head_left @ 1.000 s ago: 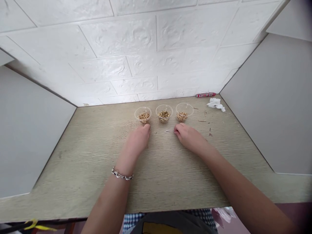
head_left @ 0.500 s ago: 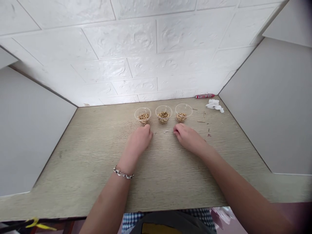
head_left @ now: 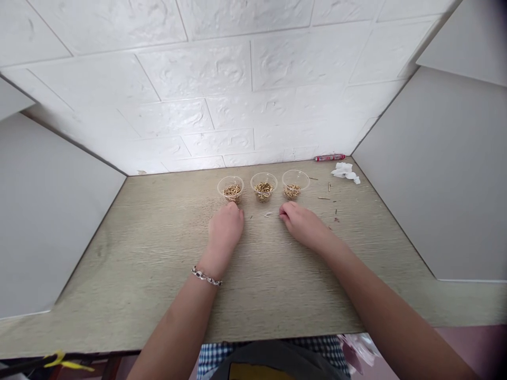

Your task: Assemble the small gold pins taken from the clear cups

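Three cups [head_left: 264, 178] abreast — pen [head_left: 330, 158] behind, right

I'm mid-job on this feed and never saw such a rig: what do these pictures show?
No machine here, just someone working bare-handed, seen from one head-worn camera looking forward and down. On the pale wood-grained tabletop stand three round, clear plastic cups of small gold-coloured pieces. The left hand is near the leftmost cup, the right hand near the rightmost cup. Loose thin sticks, a crumpled white tissue and a slim red pen-like tube lie farther right. I cannot see whether either hand holds anything.
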The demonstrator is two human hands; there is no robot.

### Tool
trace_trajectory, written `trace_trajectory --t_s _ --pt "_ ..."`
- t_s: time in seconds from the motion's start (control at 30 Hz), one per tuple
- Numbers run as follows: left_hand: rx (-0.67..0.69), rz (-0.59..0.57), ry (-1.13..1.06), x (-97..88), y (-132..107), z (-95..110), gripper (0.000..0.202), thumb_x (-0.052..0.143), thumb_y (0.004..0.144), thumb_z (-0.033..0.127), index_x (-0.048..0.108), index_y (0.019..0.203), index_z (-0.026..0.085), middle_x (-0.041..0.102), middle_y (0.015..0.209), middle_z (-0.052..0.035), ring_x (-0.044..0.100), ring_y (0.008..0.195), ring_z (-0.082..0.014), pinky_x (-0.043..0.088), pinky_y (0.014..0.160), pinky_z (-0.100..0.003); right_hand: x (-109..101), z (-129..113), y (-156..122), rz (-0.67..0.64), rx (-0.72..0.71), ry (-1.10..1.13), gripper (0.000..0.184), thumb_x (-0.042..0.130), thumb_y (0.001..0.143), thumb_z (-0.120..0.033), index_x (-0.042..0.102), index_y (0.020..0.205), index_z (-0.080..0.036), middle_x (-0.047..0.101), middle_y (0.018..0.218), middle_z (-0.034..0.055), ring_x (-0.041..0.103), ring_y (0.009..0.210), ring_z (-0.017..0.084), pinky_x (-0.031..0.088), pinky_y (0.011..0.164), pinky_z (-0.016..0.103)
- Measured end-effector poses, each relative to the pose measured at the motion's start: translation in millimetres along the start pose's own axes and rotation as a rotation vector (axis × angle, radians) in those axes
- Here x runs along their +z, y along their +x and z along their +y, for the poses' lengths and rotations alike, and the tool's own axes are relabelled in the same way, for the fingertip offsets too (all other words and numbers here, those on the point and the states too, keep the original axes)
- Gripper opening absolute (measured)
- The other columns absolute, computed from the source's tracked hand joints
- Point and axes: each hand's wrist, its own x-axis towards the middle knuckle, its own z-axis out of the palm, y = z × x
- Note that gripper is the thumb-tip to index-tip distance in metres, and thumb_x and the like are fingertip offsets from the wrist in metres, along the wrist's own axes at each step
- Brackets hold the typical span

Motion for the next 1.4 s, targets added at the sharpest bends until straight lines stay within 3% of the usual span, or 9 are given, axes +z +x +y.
trace_trajectory --t_s 0.3,0.6,0.7,0.87,1.0,1.07,1.2,1.3,1.4 --pt "0.036 -0.025 0.015 1.0 4 -5 0.028 0.030 0.086 0.021 0.058 0.088 0.013 0.064 0.085 -0.0139 0.062 0.079 -0.0253 0.045 0.065 -0.034 4 0 4 0.080 -0.006 -0.010 0.020 0.035 0.089 -0.020 0.055 0.088 -0.017 0.059 0.091 0.0069 0.053 0.078 0.016 0.034 0.064 0.025" --pt "0.105 -0.031 0.049 6.3 6 -9 0.023 0.035 0.083 0.018 0.057 0.084 0.011 0.063 0.081 -0.0143 0.062 0.076 -0.0258 0.042 0.060 -0.031 2 4 6 0.195 0.018 0.257 0.020 0.044 0.082 -0.020 0.058 0.095 -0.017 0.063 0.084 0.0050 0.056 0.074 0.015 0.039 0.067 0.026" --pt "0.129 -0.029 0.037 3.9 2 -6 0.022 0.035 0.082 0.018 0.056 0.082 0.011 0.063 0.080 -0.0143 0.061 0.074 -0.0258 0.041 0.059 -0.032 1 0 4 0.330 0.024 0.349 0.019 0.045 0.082 -0.022 0.060 0.093 -0.018 0.062 0.077 0.0031 0.054 0.065 0.014 0.039 0.063 0.026" --pt "0.309 -0.035 -0.392 -8.5 -7 8 0.014 0.040 0.080 0.025 0.049 0.073 0.017 0.060 0.069 -0.0022 0.054 0.062 -0.0144 0.037 0.057 -0.025 -5 -14 -4 0.562 -0.022 0.576 0.021 0.044 0.084 -0.027 0.062 0.090 -0.018 0.061 0.076 0.0024 0.051 0.059 0.012 0.040 0.055 0.024" --pt "0.354 -0.009 -0.629 -14.5 -11 13 0.012 0.039 0.078 0.023 0.042 0.068 0.018 0.051 0.062 0.0025 0.045 0.055 -0.0104 0.032 0.055 -0.024 -25 -19 7 0.637 -0.067 0.462 0.020 0.048 0.082 -0.026 0.062 0.094 -0.019 0.060 0.081 0.0034 0.052 0.066 0.013 0.043 0.060 0.026" --pt "0.349 0.015 -0.666 -14.3 -11 12 0.011 0.038 0.077 0.021 0.040 0.067 0.018 0.048 0.060 0.0034 0.042 0.055 -0.0100 0.030 0.055 -0.024 -41 -21 22 0.531 -0.053 0.311 0.015 0.053 0.079 -0.025 0.063 0.088 -0.019 0.059 0.082 0.0037 0.053 0.067 0.014 0.043 0.064 0.028" --pt "0.321 0.012 -0.709 -13.1 -11 10 0.011 0.037 0.075 0.020 0.037 0.064 0.018 0.043 0.057 0.0043 0.039 0.054 -0.0099 0.028 0.054 -0.024 -67 -32 59 0.283 -0.121 -0.069 0.012 0.054 0.076 -0.019 0.066 0.077 -0.018 0.056 0.102 0.0109 0.051 0.094 0.024 0.043 0.076 0.035" --pt "0.317 -0.010 -0.718 -13.0 -11 9 0.012 0.038 0.073 0.021 0.036 0.061 0.018 0.040 0.054 0.0047 0.036 0.052 -0.0094 0.027 0.053 -0.023 -73 -42 80 0.067 -0.173 -0.294 0.017 0.052 0.076 -0.016 0.069 0.074 -0.018 0.052 0.119 0.0127 0.044 0.109 0.031 0.041 0.079 0.038" --pt "0.344 -0.056 -0.710 -12.2 -11 10 0.014 0.038 0.071 0.021 0.035 0.058 0.018 0.039 0.052 0.0047 0.035 0.051 -0.0092 0.026 0.051 -0.023 -69 -48 90 -0.056 -0.160 -0.374 0.018 0.051 0.075 -0.015 0.069 0.077 -0.015 0.057 0.110 0.0155 0.047 0.105 0.031 0.042 0.076 0.037"
